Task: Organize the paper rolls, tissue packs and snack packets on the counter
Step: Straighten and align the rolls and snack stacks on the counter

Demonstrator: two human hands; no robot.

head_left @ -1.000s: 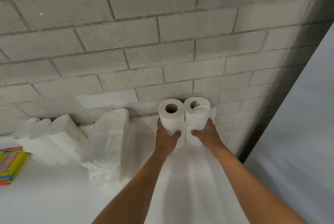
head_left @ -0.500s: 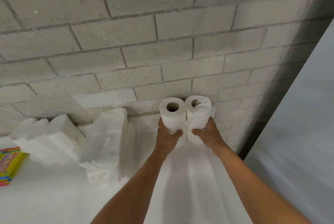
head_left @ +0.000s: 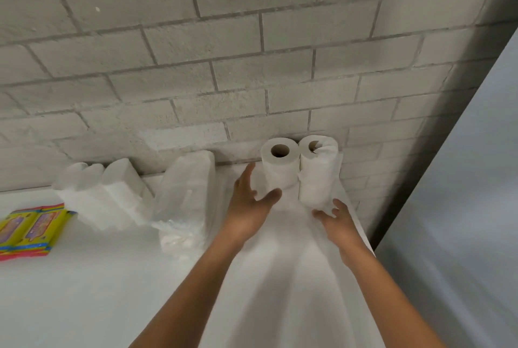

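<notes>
Two paper rolls stand upright side by side against the brick wall: a left roll and a right roll, touching each other. Further left on the desk lie two white tissue packs, one tall pack and one scalloped pack. One yellow snack packet shows at the left edge, and two hands are in view.

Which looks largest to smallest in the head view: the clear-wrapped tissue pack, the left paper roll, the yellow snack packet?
1. Clear-wrapped tissue pack
2. Left paper roll
3. Yellow snack packet, though the frame edge cuts it off, so unsure.
</notes>
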